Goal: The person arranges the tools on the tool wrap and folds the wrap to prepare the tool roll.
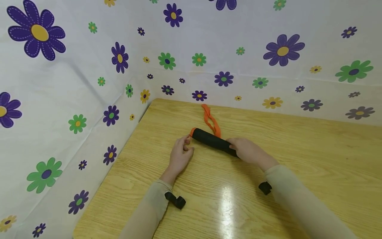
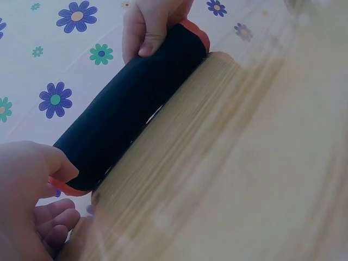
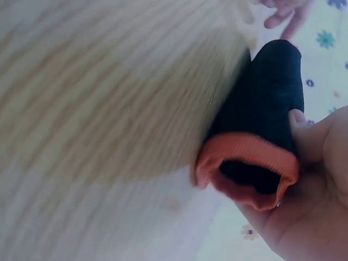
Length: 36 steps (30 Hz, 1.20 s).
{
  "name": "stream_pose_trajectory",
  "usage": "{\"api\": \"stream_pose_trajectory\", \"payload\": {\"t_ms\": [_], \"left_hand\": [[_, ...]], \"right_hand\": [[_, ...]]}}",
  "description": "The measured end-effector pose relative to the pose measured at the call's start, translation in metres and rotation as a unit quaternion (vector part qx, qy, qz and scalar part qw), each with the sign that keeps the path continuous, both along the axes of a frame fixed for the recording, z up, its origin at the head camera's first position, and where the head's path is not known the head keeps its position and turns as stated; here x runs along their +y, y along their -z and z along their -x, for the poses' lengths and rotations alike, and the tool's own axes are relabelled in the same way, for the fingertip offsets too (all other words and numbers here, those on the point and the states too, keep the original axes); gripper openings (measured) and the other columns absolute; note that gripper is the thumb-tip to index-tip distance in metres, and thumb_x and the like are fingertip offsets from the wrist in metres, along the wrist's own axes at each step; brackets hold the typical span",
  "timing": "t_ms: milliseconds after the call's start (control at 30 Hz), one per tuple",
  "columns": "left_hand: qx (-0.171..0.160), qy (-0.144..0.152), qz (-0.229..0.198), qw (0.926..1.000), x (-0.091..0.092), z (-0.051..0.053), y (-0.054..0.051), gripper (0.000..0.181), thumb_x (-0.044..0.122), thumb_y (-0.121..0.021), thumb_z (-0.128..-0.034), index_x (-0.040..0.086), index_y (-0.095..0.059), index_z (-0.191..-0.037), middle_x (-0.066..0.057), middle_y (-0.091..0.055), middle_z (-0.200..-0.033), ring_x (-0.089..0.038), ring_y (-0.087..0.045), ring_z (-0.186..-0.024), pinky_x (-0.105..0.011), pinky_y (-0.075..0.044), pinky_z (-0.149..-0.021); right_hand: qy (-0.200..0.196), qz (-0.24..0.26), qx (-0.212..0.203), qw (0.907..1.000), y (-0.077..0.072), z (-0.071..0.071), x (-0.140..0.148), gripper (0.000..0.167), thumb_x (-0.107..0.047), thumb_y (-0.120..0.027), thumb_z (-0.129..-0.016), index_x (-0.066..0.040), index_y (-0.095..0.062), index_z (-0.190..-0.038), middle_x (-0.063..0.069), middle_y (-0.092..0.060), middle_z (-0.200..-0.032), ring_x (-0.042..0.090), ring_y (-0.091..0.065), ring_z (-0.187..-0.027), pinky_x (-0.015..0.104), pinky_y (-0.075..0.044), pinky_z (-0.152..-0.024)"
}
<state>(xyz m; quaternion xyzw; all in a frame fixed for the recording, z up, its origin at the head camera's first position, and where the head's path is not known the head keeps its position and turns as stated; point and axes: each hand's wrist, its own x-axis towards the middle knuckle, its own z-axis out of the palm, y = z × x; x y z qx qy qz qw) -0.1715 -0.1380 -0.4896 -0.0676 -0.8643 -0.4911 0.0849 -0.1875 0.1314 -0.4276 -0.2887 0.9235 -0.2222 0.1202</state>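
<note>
A long black fabric sleeve (image 1: pixel 213 141) with orange trim at its ends lies slantwise, low over the table. An orange strap (image 1: pixel 217 127) stretches behind it toward the wall. My right hand (image 1: pixel 246 150) grips the sleeve near its right end, thumb along the side in the right wrist view. That view looks into the dark opening inside the orange hem (image 3: pixel 244 155). At the opposite end, my left hand (image 1: pixel 180 154) touches the orange edge with a fingertip, its other fingers loosely bent and apart from the sleeve. In the left wrist view, the sleeve (image 2: pixel 130 103) spans between both hands.
The wood-grain table (image 1: pixel 179 212) meets a white cover with printed flowers (image 1: pixel 238 79) at the back and left. Black straps hang at both wrists, one (image 1: pixel 176 200) on the left and one (image 1: pixel 265 188) on the right.
</note>
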Motion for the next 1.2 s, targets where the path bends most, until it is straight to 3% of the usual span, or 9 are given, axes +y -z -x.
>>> {"api": "stream_pose_trajectory", "payload": {"t_ms": [100,200,333,400,533,700,800,933,1200], "left_hand": [[-0.001,0.005,-0.009,0.9999,0.001,0.000,0.000,0.049,0.009,-0.063,-0.0887,0.007,-0.050,-0.136,-0.013,-0.054,-0.111,-0.020,-0.051,-0.082,-0.033,-0.045,-0.073],[0.005,0.009,-0.016,0.9998,0.001,-0.001,-0.001,0.052,0.010,-0.065,-0.0878,0.011,-0.050,-0.138,-0.012,-0.053,-0.116,-0.021,-0.052,-0.085,-0.034,-0.045,-0.075],[0.036,0.034,-0.023,0.9985,0.001,0.000,-0.001,0.056,0.011,-0.066,-0.0867,0.014,-0.049,-0.140,-0.012,-0.047,-0.130,-0.025,-0.051,-0.106,-0.039,-0.045,-0.089],[0.054,0.050,-0.022,0.9971,0.001,0.000,-0.001,0.058,0.013,-0.067,-0.0873,0.014,-0.048,-0.141,-0.011,-0.044,-0.137,-0.027,-0.045,-0.120,-0.042,-0.040,-0.099],[0.066,0.080,-0.003,0.9946,-0.001,-0.001,-0.001,0.057,0.022,-0.067,-0.0902,0.014,-0.047,-0.143,-0.006,-0.046,-0.142,-0.026,-0.039,-0.130,-0.047,-0.031,-0.106],[0.050,0.092,0.005,0.9945,-0.003,0.001,-0.002,0.049,0.028,-0.067,-0.0907,0.014,-0.055,-0.136,-0.003,-0.060,-0.127,-0.021,-0.052,-0.116,-0.044,-0.038,-0.100],[0.036,0.082,0.011,0.9959,-0.002,0.001,-0.002,0.045,0.032,-0.067,-0.0904,0.011,-0.061,-0.129,-0.003,-0.064,-0.114,-0.020,-0.054,-0.105,-0.042,-0.041,-0.092],[0.013,0.074,0.050,0.9959,-0.001,-0.002,-0.001,0.044,0.039,-0.063,-0.0920,0.011,-0.064,-0.125,-0.002,-0.065,-0.105,-0.021,-0.053,-0.100,-0.040,-0.040,-0.090],[0.001,0.058,0.042,0.9974,0.000,-0.005,0.002,0.044,0.036,-0.055,-0.0968,0.007,-0.059,-0.130,-0.006,-0.063,-0.110,-0.024,-0.052,-0.105,-0.043,-0.038,-0.094]], "right_hand": [[0.011,0.052,-0.060,0.9968,0.002,0.003,0.006,0.035,0.003,-0.039,-0.099,0.007,-0.048,-0.133,0.024,-0.060,-0.121,0.037,-0.056,-0.114,0.049,-0.045,-0.095],[0.009,0.084,-0.097,0.9916,0.003,0.003,0.011,0.044,0.009,-0.033,-0.097,0.000,-0.039,-0.139,0.030,-0.062,-0.105,0.038,-0.062,-0.099,0.046,-0.048,-0.082],[0.009,0.117,-0.139,0.9832,0.005,0.005,0.019,0.052,0.013,-0.029,-0.093,-0.008,-0.034,-0.141,0.035,-0.055,-0.118,0.041,-0.059,-0.106,0.049,-0.047,-0.085],[0.015,0.124,-0.152,0.9805,0.006,0.006,0.023,0.047,0.008,-0.031,-0.097,-0.008,-0.039,-0.140,0.031,-0.042,-0.138,0.044,-0.046,-0.124,0.056,-0.039,-0.097],[0.025,0.105,-0.170,0.9795,0.006,0.005,0.031,0.039,-0.005,-0.037,-0.103,-0.006,-0.045,-0.141,0.028,-0.039,-0.142,0.045,-0.044,-0.124,0.057,-0.038,-0.098],[0.007,0.079,-0.113,0.9904,0.002,0.003,0.028,0.038,-0.004,-0.044,-0.101,-0.004,-0.051,-0.138,0.024,-0.056,-0.125,0.038,-0.055,-0.109,0.049,-0.046,-0.088],[0.009,0.010,-0.002,0.9999,0.001,0.001,0.024,0.035,-0.003,-0.053,-0.096,-0.013,-0.063,-0.129,0.013,-0.061,-0.106,0.031,-0.054,-0.088,0.045,-0.040,-0.078],[0.021,-0.076,0.107,0.9911,0.005,-0.003,0.021,0.029,-0.004,-0.060,-0.092,-0.019,-0.073,-0.113,0.004,-0.059,-0.096,0.024,-0.052,-0.078,0.041,-0.030,-0.066],[0.043,-0.027,0.150,0.9875,0.007,-0.013,0.024,0.019,-0.002,-0.059,-0.092,-0.006,-0.071,-0.107,0.007,-0.065,-0.097,0.030,-0.063,-0.090,0.055,-0.045,-0.074]]}}
